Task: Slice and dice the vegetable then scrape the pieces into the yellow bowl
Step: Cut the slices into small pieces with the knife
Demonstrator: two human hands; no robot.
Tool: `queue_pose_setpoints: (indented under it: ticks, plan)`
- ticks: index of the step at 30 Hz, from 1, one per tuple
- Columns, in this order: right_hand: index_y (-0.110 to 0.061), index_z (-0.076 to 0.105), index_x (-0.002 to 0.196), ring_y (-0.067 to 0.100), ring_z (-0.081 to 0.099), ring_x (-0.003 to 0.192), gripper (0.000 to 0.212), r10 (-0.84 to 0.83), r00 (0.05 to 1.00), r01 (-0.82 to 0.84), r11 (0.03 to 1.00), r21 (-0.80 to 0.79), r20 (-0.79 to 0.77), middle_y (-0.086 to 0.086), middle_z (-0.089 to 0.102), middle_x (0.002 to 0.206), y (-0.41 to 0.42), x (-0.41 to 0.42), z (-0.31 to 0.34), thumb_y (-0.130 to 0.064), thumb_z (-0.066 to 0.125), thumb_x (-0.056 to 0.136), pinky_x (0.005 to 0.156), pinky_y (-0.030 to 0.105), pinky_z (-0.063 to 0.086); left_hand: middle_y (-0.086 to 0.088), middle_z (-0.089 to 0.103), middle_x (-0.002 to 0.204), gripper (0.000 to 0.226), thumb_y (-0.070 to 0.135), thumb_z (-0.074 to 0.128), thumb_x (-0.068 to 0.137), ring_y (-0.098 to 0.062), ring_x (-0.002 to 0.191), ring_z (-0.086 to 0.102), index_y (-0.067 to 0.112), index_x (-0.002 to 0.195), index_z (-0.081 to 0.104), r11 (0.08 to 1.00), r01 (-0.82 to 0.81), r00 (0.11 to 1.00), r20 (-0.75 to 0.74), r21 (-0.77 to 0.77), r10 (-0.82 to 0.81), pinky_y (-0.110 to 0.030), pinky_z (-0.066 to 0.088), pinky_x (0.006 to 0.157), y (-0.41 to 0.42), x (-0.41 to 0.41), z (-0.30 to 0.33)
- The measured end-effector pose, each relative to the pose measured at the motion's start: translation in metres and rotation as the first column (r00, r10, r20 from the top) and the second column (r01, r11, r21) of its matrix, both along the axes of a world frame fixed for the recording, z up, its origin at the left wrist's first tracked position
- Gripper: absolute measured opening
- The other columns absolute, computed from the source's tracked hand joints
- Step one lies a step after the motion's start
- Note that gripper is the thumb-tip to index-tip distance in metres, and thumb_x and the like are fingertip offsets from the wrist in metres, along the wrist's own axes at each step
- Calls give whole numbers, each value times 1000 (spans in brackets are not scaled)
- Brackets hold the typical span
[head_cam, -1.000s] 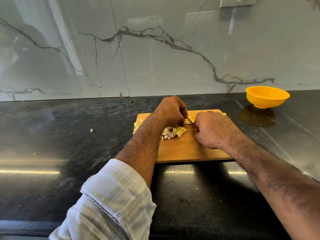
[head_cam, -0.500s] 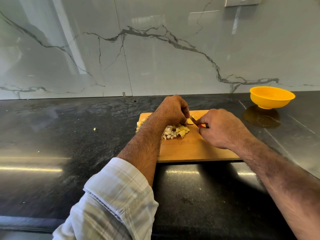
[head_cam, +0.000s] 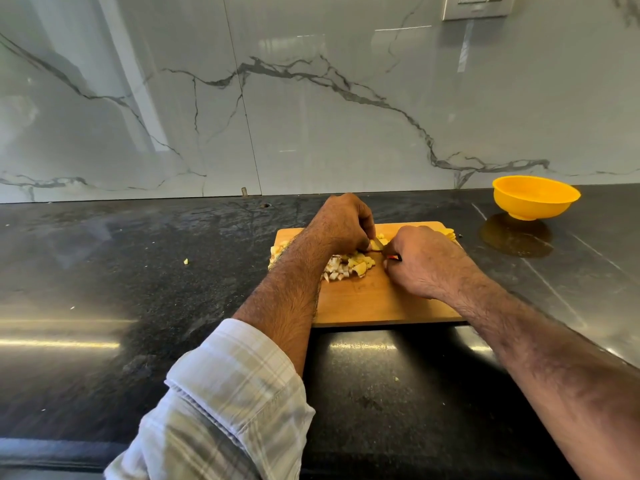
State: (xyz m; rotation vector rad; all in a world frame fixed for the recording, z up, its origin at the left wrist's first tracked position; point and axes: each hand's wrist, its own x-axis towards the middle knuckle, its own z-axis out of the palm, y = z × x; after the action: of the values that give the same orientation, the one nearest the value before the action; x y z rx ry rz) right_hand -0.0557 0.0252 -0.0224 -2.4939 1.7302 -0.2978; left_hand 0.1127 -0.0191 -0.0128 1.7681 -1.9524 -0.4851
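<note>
- Wooden cutting board [head_cam: 377, 299] on dark counter [head_cam: 104, 271], diced pieces [head_cam: 349, 266] piled mid-board.
- Left hand [head_cam: 341, 221] curled, pinching vegetable piece [head_cam: 375, 243].
- Right hand [head_cam: 422, 259] grips knife [head_cam: 389, 252], blade mostly hidden, probably cutting.
- Yellow bowl [head_cam: 535, 199] at 2 o'clock, well apart.

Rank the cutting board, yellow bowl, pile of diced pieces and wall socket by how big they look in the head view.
1. Wooden cutting board, clearly largest, though both arms cover part of it.
2. Yellow bowl.
3 and 4. Pile of diced pieces and wall socket: unsure, since an arm hides part of the pile and the frame crops the socket.
</note>
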Motion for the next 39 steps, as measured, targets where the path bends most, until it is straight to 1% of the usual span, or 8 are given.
queue_pose_setpoints:
  ticks: [8,12,17,22,28,30,34,39]
  plan:
    - [-28,76,118,8,60,64,25,59,995,-49,991,-124,80,-9,64,73,4,-11,5,-35,63,98,51,22,43,1,76,93,20,4,87,80,-10,87,73,20,85,77,1000,-4,1000,-26,-14,4,-30,65,80,0,5,0]
    - [-28,74,120,15,66,82,30,51,999,-51,997,-63,11,-4,71,94,8,-6,5,-35,62,94,70,31,60,0,76,93,20,2,86,80,-11,88,74,19,87,77,1000,17,999,-29,-15,-17,-32,65,81,1,3,-2]
    - [-22,69,116,17,60,82,28,30,997,-31,999,-16,-70,-5,60,87,11,1,5,-33,64,91,68,29,51,-4,74,98,38,3,89,77,-17,93,74,21,103,67,1000,-18,998,-61,-17,17,-36,65,84,-1,2,-2]
    - [-21,60,115,21,59,96,25,40,993,-45,998,-44,-112,0,59,101,13,9,4,-33,65,94,88,39,58,-4,73,101,49,3,88,75,-19,95,72,23,112,62,999,-31,999,-40,-30,29,-39,65,85,-3,-1,-2]
    - [-28,76,119,10,66,76,27,130,982,-121,990,-71,136,-4,75,97,1,-29,9,-38,66,96,76,36,60,1,70,96,34,9,80,83,-15,89,70,23,109,63,989,-19,999,-33,-146,15,-42,65,82,-3,6,-6]
    - [-27,75,124,13,71,90,30,99,976,-89,994,-60,195,-1,77,111,-5,-41,16,-35,71,95,87,36,60,3,69,93,26,14,78,85,-15,88,68,23,106,66,972,-38,999,-21,-232,34,-42,64,83,-5,10,-5]
    - [-28,71,131,17,63,95,40,20,1000,-20,999,-29,10,-3,70,111,-18,-47,7,-41,70,94,88,33,56,6,67,91,17,29,79,89,-13,88,66,24,100,67,946,-63,998,-21,-318,60,-39,62,82,-8,13,-3]
    - [-33,71,129,8,59,85,37,116,993,-116,993,14,25,-10,67,96,-17,-41,4,-43,69,94,73,27,50,8,68,86,10,33,76,91,-11,83,66,28,90,68,933,-88,995,11,-350,99,-40,63,79,-9,17,-5]
